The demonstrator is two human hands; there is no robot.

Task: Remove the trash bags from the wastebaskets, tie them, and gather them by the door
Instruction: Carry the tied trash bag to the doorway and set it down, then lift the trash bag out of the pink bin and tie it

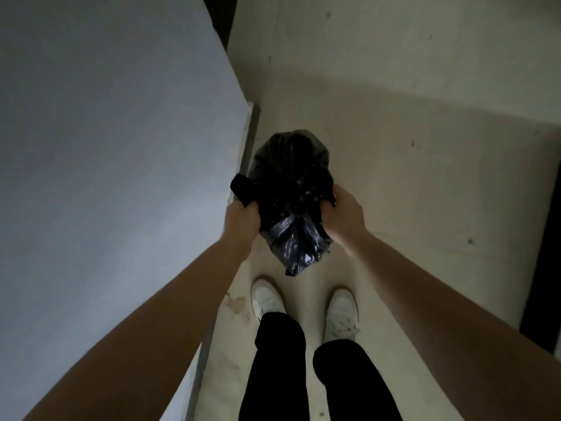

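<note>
My left hand (pixel 241 221) and right hand (pixel 344 215) clench opposite flaps of crinkled black plastic trash bag (pixel 291 189), hanging between them.

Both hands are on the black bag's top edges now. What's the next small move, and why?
Probably cross the two gathered ends over each other to start a knot. The left hand and right hand each grip a bunch of the black trash bag on opposite sides, and no knot shows yet.

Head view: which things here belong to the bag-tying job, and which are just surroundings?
Job:
crinkled black plastic trash bag
left hand, gripping one bag flap
right hand, gripping the other

Surroundings:
white low-top shoes
pale grey wall
cream concrete floor
</note>
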